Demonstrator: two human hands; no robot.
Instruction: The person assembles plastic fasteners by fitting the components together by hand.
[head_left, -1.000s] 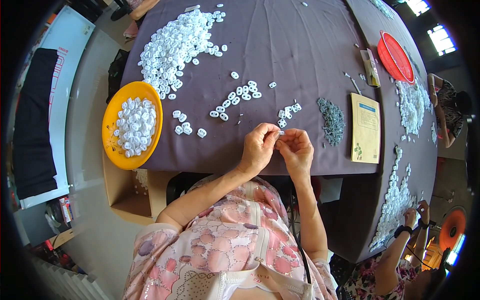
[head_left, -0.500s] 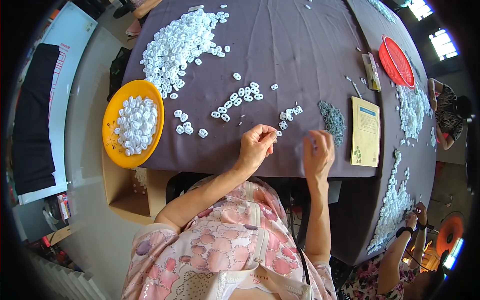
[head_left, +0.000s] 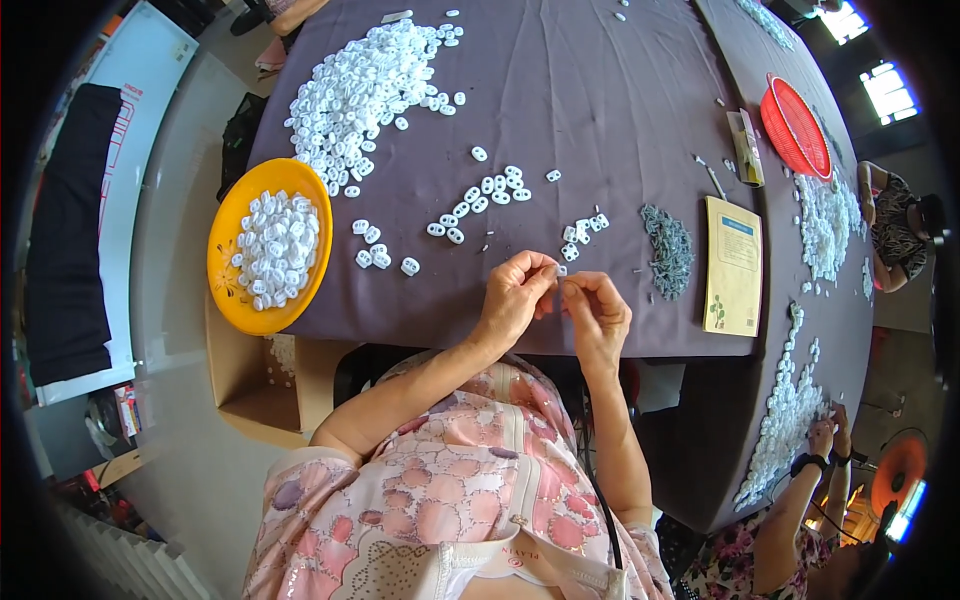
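Near the table's front edge, my left hand (head_left: pixel 517 300) is closed in a pinch on a small white two-hole piece (head_left: pixel 561 270). Thumb and finger of my right hand (head_left: pixel 598 318) are pressed together right beside that piece; anything between them is too small to make out. Just beyond my hands lies a little cluster of similar white pieces (head_left: pixel 583 229), some seen edge-on. To the right is a heap of small grey-green bits (head_left: pixel 668 250), their kind unclear. Farther left, several loose white oval pieces (head_left: pixel 480 198) with two dark holes lie flat on the cloth.
A yellow bowl (head_left: pixel 222 295) of white pieces stands at the left edge, with a large white heap (head_left: pixel 365 85) behind it. Rightward are a tan booklet (head_left: pixel 733 265), a small box (head_left: pixel 744 148) and a red basket (head_left: pixel 793 125). A co-worker's hands (head_left: pixel 828 432) touch another heap.
My right hand has come leftward from near the grey-green heap to meet my left hand, its fingers now pinched by the white piece. My left hand has stayed nearly still.
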